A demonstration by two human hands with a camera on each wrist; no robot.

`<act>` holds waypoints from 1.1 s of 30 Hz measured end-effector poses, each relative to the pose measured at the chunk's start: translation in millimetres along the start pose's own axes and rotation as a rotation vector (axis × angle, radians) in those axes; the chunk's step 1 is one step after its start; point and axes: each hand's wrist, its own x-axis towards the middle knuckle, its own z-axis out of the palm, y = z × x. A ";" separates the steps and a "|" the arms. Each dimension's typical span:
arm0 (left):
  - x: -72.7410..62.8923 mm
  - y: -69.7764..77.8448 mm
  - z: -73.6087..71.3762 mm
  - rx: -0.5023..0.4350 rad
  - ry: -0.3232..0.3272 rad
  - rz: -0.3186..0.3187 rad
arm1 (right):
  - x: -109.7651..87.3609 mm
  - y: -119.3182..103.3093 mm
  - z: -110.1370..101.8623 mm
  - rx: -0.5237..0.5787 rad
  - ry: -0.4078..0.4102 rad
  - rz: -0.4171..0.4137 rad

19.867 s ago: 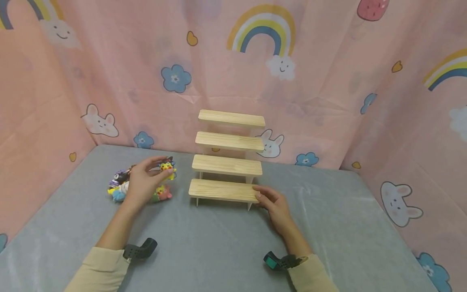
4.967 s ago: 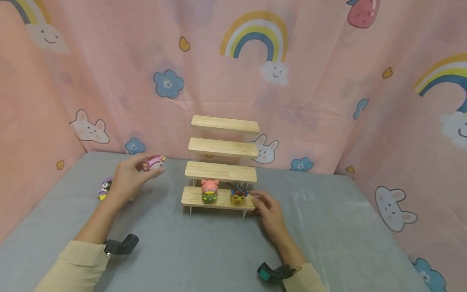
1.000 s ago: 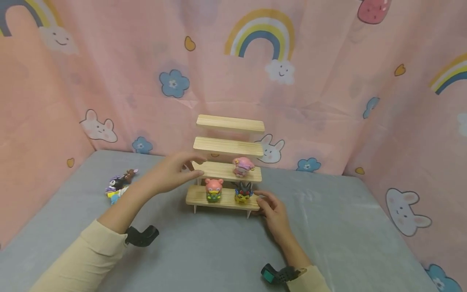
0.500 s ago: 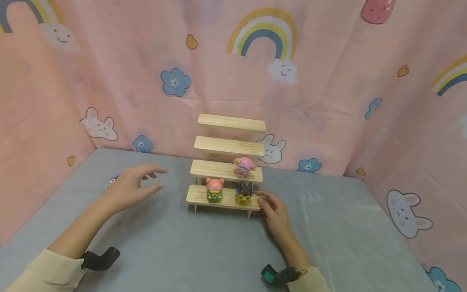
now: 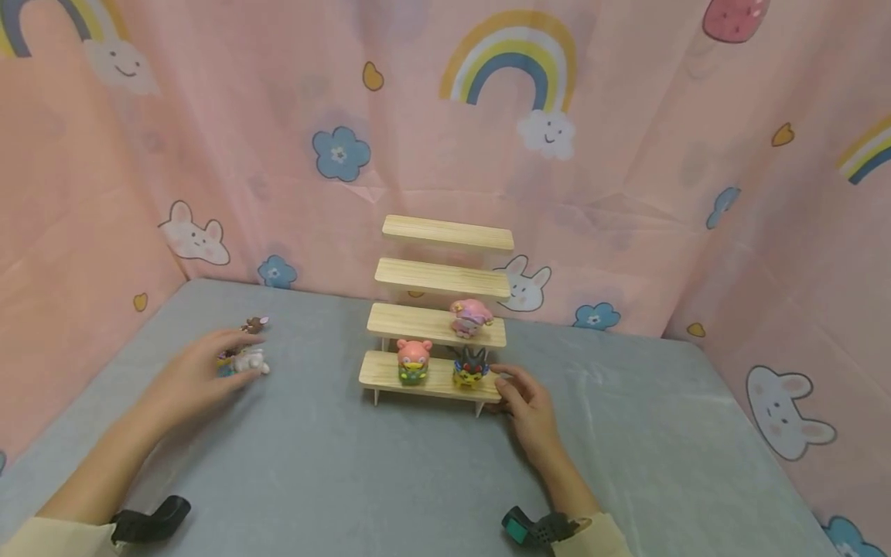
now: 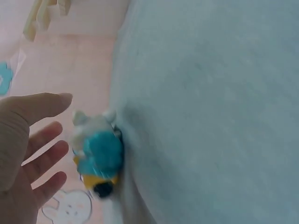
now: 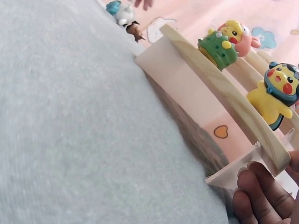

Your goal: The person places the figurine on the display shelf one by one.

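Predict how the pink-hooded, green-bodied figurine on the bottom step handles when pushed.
The figurine is probably stiff: its moulded-looking surface shows no folds. It may tip if pushed high: big head, short body. Smooth, so maybe slippery.

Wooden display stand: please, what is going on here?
A person's right hand holds the wooden display stand by its lowest step, where a pink-hooded Pikachu figurine and a dark-hooded one stand. A pink-hatted figurine is one step higher. The left hand, fingers apart, is beside a white figurine on the grey tabletop, not gripping it; a brown figurine is nearby.
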 end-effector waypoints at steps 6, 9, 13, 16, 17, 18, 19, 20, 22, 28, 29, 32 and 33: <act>-10.6 -12.9 -3.3 -0.027 -0.036 -0.129 | -0.1 -0.5 0.7 0.012 0.011 0.005; -13.8 -16.6 -3.5 -0.039 -0.041 -0.156 | -0.1 -0.4 1.0 0.014 0.008 0.003; -14.9 -18.7 -2.5 -0.052 -0.037 -0.178 | -0.2 0.0 1.2 0.011 0.002 0.002; -14.7 -19.4 -1.5 -0.053 -0.036 -0.190 | -0.3 -0.2 1.2 0.013 0.003 0.005; -14.6 -19.7 -1.1 -0.055 -0.032 -0.192 | -0.3 -0.3 1.2 0.014 0.003 0.006; -14.6 -20.1 -0.6 -0.058 -0.025 -0.195 | -0.3 -0.4 1.3 0.015 0.004 0.007; -14.5 -20.7 -0.1 -0.061 -0.022 -0.197 | -0.4 -0.5 1.3 0.015 0.004 0.007; -14.3 -21.4 0.5 -0.063 -0.017 -0.198 | -0.4 -0.5 1.3 0.015 0.004 0.007; -13.7 -22.7 1.4 -0.071 -0.010 -0.202 | -0.4 -0.4 1.2 0.014 0.005 0.006; -12.7 -24.3 2.7 -0.108 -0.019 -0.207 | -0.1 0.4 0.4 0.008 0.010 0.005; -12.6 -24.2 3.0 -0.117 -0.025 -0.206 | -0.1 0.4 0.3 0.007 0.010 0.005; -12.1 -24.4 4.0 -0.138 -0.052 -0.202 | -0.4 0.2 0.0 0.006 0.009 0.009; -11.8 -24.6 4.5 -0.147 -0.061 -0.200 | -0.5 0.1 0.0 0.005 0.008 0.011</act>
